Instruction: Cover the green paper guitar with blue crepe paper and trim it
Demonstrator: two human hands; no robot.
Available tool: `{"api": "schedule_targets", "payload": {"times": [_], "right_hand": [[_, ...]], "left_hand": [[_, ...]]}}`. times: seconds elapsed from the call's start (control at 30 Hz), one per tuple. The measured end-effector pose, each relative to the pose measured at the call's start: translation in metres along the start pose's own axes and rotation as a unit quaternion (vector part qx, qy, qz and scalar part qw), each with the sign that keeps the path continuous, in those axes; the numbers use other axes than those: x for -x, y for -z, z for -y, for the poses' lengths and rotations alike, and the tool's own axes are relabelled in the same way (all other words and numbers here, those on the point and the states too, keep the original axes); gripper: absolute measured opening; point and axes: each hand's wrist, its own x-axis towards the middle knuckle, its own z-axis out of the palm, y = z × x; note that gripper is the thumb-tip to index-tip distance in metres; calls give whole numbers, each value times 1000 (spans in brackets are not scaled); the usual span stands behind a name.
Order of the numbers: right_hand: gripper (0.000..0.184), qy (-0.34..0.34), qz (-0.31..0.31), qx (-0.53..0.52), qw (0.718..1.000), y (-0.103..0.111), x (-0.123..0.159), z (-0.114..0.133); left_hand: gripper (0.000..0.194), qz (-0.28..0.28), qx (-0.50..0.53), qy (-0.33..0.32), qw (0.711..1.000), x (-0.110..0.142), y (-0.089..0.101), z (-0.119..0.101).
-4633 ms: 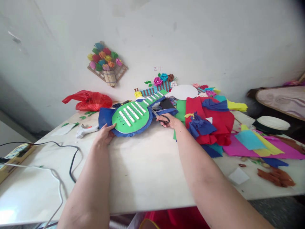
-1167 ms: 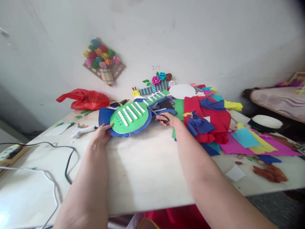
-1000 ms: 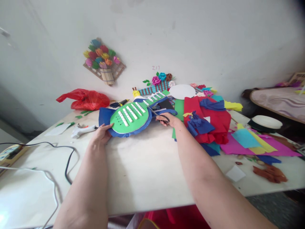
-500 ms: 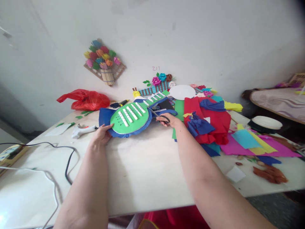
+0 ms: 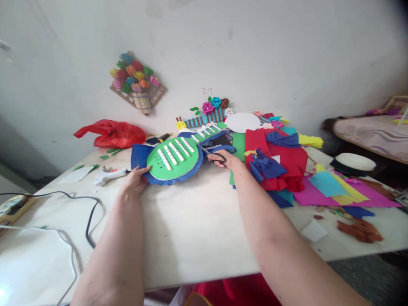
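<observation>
A green guitar-shaped paper craft [image 5: 162,167] with white strips across its body and neck lies tilted on the table. Blue crepe paper [image 5: 188,173] sticks out all round its edge. My left hand [image 5: 136,178] grips the lower left rim, thumb on top and the other fingers underneath. In my right hand [image 5: 228,159] are black-handled scissors [image 5: 219,156], fingers in the loops. Their blades point left into the blue paper where body and neck meet. Whether the blades are apart I cannot make out.
A hot glue gun [image 5: 110,175] lies left of the craft, near a red plastic bag [image 5: 114,134]. Cables [image 5: 92,212] cross the left side. Coloured crepe paper [image 5: 287,161], a white disc [image 5: 242,122] and a white-topped tub [image 5: 355,163] stand right. Paper flowers [image 5: 208,107] lean at the wall.
The whole view has shifted slightly. Both hands, the scissors and the guitar craft keep nearly the same places relative to each other.
</observation>
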Motion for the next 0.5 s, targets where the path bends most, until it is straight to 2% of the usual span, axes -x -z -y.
{"api": "schedule_targets", "payload": {"times": [0.3,0.5], "right_hand": [[21,8,-13,22,1000,1,-3,-2],[29,10,-6,8,1000,3,-2,-4]], "left_hand": [[66,-8,9,3,1000,0,1,0],[68,-9,4,2,1000,0,0,0]]}}
